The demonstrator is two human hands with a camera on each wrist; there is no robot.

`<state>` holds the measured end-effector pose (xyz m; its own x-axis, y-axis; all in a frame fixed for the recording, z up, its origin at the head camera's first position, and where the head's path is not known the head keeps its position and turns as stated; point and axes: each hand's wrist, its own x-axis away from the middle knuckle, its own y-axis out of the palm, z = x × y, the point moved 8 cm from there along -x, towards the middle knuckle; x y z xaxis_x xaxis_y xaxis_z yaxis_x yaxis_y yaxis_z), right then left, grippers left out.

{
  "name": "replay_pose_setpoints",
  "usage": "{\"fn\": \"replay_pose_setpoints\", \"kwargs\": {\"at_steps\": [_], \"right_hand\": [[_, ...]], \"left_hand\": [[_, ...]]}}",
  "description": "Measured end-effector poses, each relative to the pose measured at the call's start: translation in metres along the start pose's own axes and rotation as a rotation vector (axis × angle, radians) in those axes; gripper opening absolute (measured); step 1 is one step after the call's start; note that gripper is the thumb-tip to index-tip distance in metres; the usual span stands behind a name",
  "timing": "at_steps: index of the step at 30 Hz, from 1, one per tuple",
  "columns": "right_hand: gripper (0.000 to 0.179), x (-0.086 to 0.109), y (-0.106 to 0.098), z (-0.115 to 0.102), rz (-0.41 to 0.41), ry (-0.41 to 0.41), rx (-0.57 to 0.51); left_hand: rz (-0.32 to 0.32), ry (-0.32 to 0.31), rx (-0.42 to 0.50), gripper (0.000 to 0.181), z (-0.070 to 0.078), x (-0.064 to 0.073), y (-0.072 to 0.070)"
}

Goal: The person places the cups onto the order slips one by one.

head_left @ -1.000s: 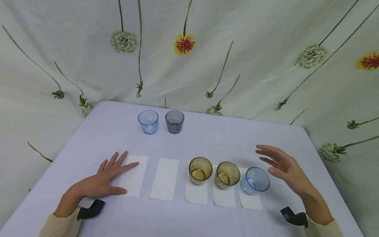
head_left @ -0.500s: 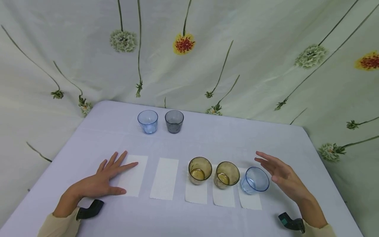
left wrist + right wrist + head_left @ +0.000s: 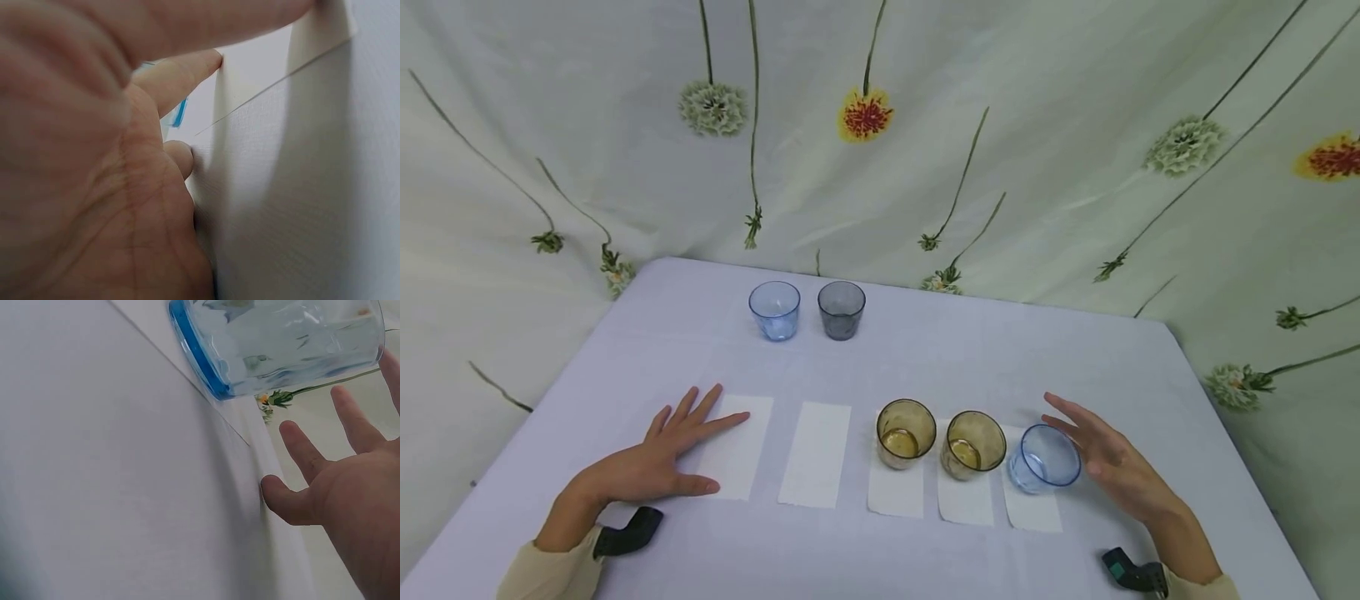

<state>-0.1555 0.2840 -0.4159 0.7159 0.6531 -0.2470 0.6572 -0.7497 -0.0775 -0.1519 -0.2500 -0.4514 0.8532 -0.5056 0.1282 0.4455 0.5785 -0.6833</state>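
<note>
My left hand [image 3: 651, 463] rests on the table with its fingers spread. Its thumb and index finger reach the leftmost white paper strip [image 3: 735, 454]. On the right, my right hand [image 3: 1116, 467] hovers beside a blue glass [image 3: 1045, 460], its fingers extended behind the rim and holding nothing. In the right wrist view the same blue glass [image 3: 287, 344] stands near the fingertips; whether they touch it I cannot tell. Two amber glasses [image 3: 906, 433] stand left of this blue glass. All three glasses sit upright on paper strips.
Toward the back edge stand another blue glass [image 3: 775, 312] and a grey glass [image 3: 842, 311]. A second bare paper strip [image 3: 816, 455] lies between the left hand and the amber glasses. Behind the table hangs a flower-printed cloth [image 3: 1060, 150].
My right hand has lowered and moved slightly left, closer to the blue glass on the right. The left hand and the glasses keep their places.
</note>
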Motion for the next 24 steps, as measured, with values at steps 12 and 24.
{"fn": "replay_pose_setpoints", "kwargs": {"at_steps": [12, 24], "right_hand": [[0.054, 0.0014, 0.0029, 0.0053, 0.005, 0.008, -0.012], [0.054, 0.0012, 0.0037, 0.01, 0.022, 0.037, -0.003]], "left_hand": [[-0.009, -0.011, 0.007, 0.08, 0.0016, -0.0015, 0.0003], [-0.003, 0.007, -0.003, 0.08, 0.0013, -0.0021, 0.0001]]}}
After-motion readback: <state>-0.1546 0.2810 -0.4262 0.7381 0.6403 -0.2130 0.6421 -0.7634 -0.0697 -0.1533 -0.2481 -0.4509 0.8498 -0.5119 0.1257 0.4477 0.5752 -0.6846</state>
